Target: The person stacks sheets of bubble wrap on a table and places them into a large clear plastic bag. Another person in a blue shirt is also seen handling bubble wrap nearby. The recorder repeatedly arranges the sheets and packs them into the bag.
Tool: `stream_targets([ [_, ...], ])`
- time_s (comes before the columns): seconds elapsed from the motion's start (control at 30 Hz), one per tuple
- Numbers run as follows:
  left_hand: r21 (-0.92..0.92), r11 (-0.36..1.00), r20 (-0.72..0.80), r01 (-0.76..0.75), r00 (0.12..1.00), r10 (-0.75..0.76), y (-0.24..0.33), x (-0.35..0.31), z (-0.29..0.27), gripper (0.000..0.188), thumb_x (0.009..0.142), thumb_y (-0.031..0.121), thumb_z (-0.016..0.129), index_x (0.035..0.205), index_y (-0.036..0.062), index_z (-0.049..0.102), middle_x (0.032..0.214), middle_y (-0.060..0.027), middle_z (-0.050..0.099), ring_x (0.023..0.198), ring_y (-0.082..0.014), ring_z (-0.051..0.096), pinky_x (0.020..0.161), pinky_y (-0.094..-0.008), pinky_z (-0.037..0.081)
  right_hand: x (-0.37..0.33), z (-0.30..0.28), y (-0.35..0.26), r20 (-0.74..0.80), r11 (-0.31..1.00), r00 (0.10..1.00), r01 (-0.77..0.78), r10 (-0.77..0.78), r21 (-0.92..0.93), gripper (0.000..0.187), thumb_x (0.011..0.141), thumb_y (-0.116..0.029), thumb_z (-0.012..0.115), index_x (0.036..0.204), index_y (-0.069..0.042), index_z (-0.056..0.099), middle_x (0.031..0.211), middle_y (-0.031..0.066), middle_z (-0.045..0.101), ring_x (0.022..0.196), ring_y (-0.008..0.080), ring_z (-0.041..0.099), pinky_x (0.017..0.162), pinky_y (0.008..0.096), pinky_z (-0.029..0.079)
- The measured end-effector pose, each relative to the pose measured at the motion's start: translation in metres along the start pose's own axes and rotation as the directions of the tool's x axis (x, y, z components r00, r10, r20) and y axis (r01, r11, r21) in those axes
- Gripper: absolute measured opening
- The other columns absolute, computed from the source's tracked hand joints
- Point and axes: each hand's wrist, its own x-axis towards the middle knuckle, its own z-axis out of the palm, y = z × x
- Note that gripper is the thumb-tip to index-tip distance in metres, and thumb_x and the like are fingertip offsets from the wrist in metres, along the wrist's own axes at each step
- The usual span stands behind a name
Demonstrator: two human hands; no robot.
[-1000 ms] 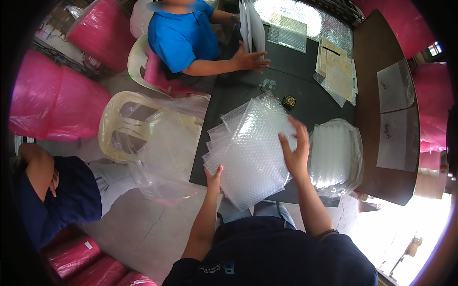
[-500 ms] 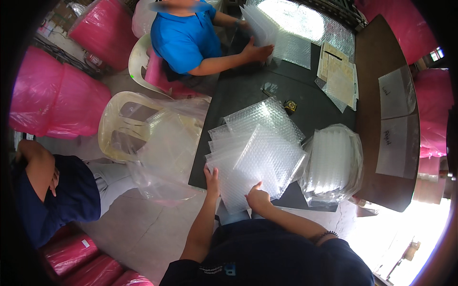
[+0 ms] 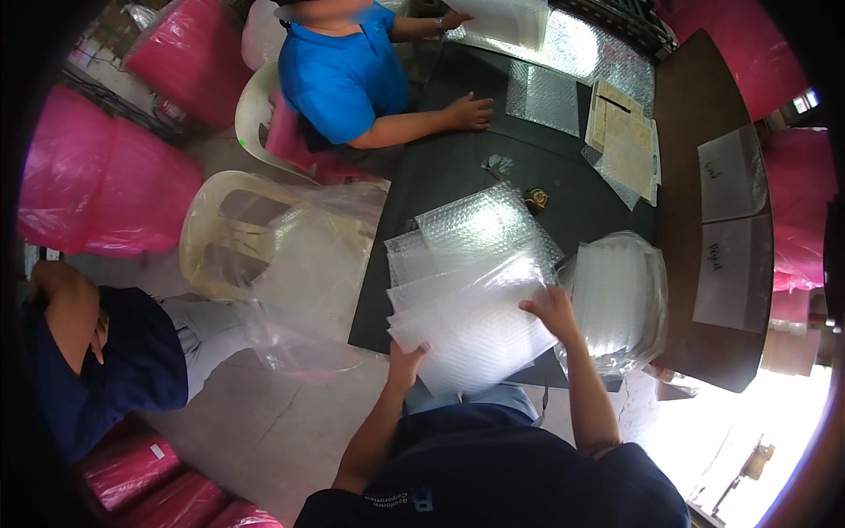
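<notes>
A fanned pile of clear bubble wrap sheets [image 3: 480, 216] lies at the near end of the dark table, partly over its edge. On top, nearest my body, is a bubble wrap sheet [image 3: 475, 330] that I hold by two sides. My left hand [image 3: 407, 364] grips its near left corner, thumb on top. At its right edge my right hand [image 3: 553, 312] pinches it, with the fingers mostly hidden under the sheet. Just right of that hand stands a clear plastic bag [image 3: 616, 304] packed with a stack of bubble wrap pieces.
Across the black table [image 3: 458, 167], a co-worker in blue [image 3: 339, 79] holds a translucent sheet [image 3: 506, 22]. A tape measure [image 3: 536, 199] and a clipboard [image 3: 625, 132] lie farther back. A plastic chair [image 3: 207, 233] stands left; a brown partition [image 3: 678, 290] borders the right.
My right hand has moved from the pile's near edge up to the right side of the top sheet, which has turned. My left hand has shifted slightly nearer. The co-worker's sheets moved away.
</notes>
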Motion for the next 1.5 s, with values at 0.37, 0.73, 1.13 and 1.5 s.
stream_targets([
  [0.37,-0.106,0.989,0.597,-0.107,0.788,0.150,0.095,-0.024,0.037,0.097,0.049,0.060,0.079,0.118,-0.0007,0.049,0.118,-0.0139,0.048,0.113,-0.0240,0.044,0.095,-0.0377,0.034,-0.096,-0.010,0.029,-0.196,0.853,0.900,0.432,-0.388,0.294,0.048,0.069,-0.016,0.072,0.108,-0.002,0.047,0.105,0.0111,0.053,0.102,0.0209,0.052,0.091,0.0357,0.042],
  [0.73,0.306,0.769,0.555,-0.561,0.762,0.334,0.044,-0.009,0.024,0.027,0.072,0.019,0.073,0.093,0.0055,0.061,0.097,-0.0118,0.064,0.089,-0.0221,0.061,0.078,-0.0314,0.048,-0.103,-0.008,0.008,0.093,0.837,0.832,0.546,-0.547,0.030,0.050,0.068,-0.006,0.066,0.115,-0.005,0.050,0.123,0.0142,0.051,0.125,0.0283,0.035,0.103,0.0365,0.031],
  [1.13,0.311,0.950,0.265,-0.018,0.962,-0.069,0.038,-0.012,-0.006,0.056,0.056,0.009,0.083,0.104,0.0021,0.056,0.096,-0.0069,0.061,0.091,-0.0184,0.058,0.082,-0.0329,0.046,0.062,0.017,0.041,0.327,0.901,0.903,0.128,-0.279,0.414,0.029,0.070,-0.011,0.063,0.096,0.002,0.058,0.091,0.0143,0.064,0.082,0.0225,0.062,0.070,0.0355,0.049],
  [1.5,0.356,0.929,0.119,0.104,0.981,-0.155,0.073,-0.016,-0.060,0.060,0.051,0.014,0.086,0.103,0.0023,0.057,0.098,-0.0069,0.061,0.093,-0.0199,0.057,0.081,-0.0348,0.048,0.057,0.098,0.016,-0.051,0.817,0.969,0.232,-0.242,0.528,0.011,0.083,-0.006,0.048,0.093,-0.007,0.052,0.096,0.0156,0.062,0.092,0.0250,0.060,0.077,0.0370,0.048],
])
